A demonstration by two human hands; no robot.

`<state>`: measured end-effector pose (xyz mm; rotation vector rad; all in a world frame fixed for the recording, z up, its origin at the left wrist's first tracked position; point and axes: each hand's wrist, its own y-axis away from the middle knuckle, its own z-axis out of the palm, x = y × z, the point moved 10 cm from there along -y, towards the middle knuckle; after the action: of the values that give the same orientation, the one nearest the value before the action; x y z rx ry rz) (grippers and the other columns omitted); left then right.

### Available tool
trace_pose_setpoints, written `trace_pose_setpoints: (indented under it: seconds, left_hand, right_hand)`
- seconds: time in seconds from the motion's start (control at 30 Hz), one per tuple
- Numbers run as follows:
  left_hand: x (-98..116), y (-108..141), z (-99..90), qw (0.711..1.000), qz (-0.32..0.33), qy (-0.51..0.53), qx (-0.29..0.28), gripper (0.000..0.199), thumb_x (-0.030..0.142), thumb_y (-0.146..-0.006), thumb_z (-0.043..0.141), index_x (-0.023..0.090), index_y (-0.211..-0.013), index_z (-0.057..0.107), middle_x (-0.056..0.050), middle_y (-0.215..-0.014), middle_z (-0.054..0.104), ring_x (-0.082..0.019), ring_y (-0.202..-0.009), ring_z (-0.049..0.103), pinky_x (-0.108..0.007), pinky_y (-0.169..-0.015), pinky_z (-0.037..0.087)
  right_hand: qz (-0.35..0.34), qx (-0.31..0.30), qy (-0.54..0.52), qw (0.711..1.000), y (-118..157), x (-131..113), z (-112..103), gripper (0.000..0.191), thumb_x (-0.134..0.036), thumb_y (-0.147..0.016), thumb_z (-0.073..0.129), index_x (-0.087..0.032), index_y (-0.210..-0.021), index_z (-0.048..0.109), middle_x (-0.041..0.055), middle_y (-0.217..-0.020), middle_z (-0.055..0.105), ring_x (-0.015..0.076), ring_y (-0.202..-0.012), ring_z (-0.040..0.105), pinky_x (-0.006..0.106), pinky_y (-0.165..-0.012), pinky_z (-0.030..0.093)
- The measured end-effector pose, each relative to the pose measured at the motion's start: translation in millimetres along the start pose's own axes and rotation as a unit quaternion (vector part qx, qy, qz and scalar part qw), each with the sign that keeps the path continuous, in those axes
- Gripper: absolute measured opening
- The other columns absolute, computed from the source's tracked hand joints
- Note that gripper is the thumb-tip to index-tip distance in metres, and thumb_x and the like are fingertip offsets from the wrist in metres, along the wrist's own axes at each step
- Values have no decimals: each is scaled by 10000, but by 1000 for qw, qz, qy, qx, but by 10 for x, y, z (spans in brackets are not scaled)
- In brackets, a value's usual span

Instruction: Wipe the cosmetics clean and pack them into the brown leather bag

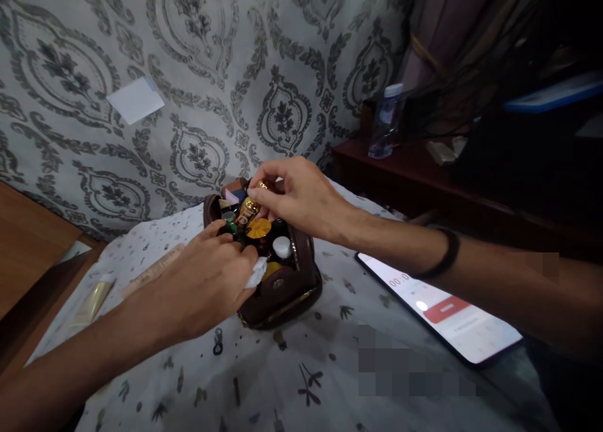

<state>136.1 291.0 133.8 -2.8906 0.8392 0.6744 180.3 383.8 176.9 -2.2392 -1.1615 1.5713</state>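
A dark brown zippered bag (308,278) sits on the patterned sheet, its top gaping and packed with small bottles. My right hand (301,196) is over its far side, thumb and fingers closed on a small bottle with gold foil and a brown label (248,212). Just below it are a yellow cap (259,228) and a white cap (282,247). My left hand (214,275) lies at the bag's near left side, fingers curled, index finger reaching over the opening by a green-toned bottle (230,219). A crumpled white tissue (257,272) pokes out from under its curled fingers.
A phone with a lit timer screen (447,313) lies at the right. Left of the bag are a pale gold tube (94,300) and a beige flat packet (153,270). A clear bottle (385,124) stands on the dark red table (358,162). Patterned wall (198,93) rises behind.
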Motion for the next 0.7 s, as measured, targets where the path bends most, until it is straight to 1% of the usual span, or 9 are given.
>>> trace_pose_setpoints:
  seconds: [0.1,0.17,0.23,0.3,0.47,0.6,0.7]
  left_hand:
    - [88,-17,143,997,42,18,-68,208,358,-881,572,166,-819,624,-73,-760,675,-272,-767,664,-470,-861,487]
    - [118,1,179,993,62,51,-89,210,347,-899,547,168,-820,622,-69,-769,680,-259,-758,669,-450,-868,487]
    - [121,23,157,989,72,91,-87,202,341,-915,524,178,-839,616,-63,-793,687,-244,-791,677,-420,-893,484]
    - [115,52,123,986,76,123,-83,173,332,-919,522,188,-885,613,-62,-848,696,-240,-864,681,-392,-906,482]
    - [98,131,112,981,75,159,-80,127,305,-901,554,214,-975,604,-63,-983,700,-249,-1016,661,-386,-949,470]
    - [68,166,155,981,63,170,-73,150,311,-892,571,221,-1010,592,-62,-1027,692,-255,-1056,646,-391,-955,471]
    - [59,188,189,981,58,174,-68,158,297,-890,570,221,-1027,588,-62,-1049,685,-254,-1063,637,-392,-949,475]
  right_hand:
    - [-3,5,-16,1000,10,36,-51,81,-170,-836,571,-146,-811,644,12,-696,607,137,-674,574,283,-667,461]
    - [-7,5,-20,1000,27,46,-59,76,-162,-826,582,-145,-797,649,11,-693,600,140,-688,569,280,-664,453]
    - [-14,2,-22,1000,48,47,-48,74,-155,-820,588,-145,-785,652,9,-699,598,140,-703,561,275,-666,441]
    - [-25,-6,-25,999,65,42,-20,74,-150,-817,589,-146,-778,651,9,-717,600,138,-718,553,270,-668,428]
    - [-35,-39,-26,998,77,43,115,65,-140,-819,587,-143,-807,650,5,-754,591,133,-741,535,264,-678,393]
    - [-44,-62,-2,997,60,-4,237,102,-136,-814,605,-151,-913,625,-1,-791,578,128,-747,506,256,-671,364]
    - [-71,-101,36,992,46,-80,396,121,-127,-801,626,-158,-914,594,-11,-773,561,117,-700,465,250,-634,330]
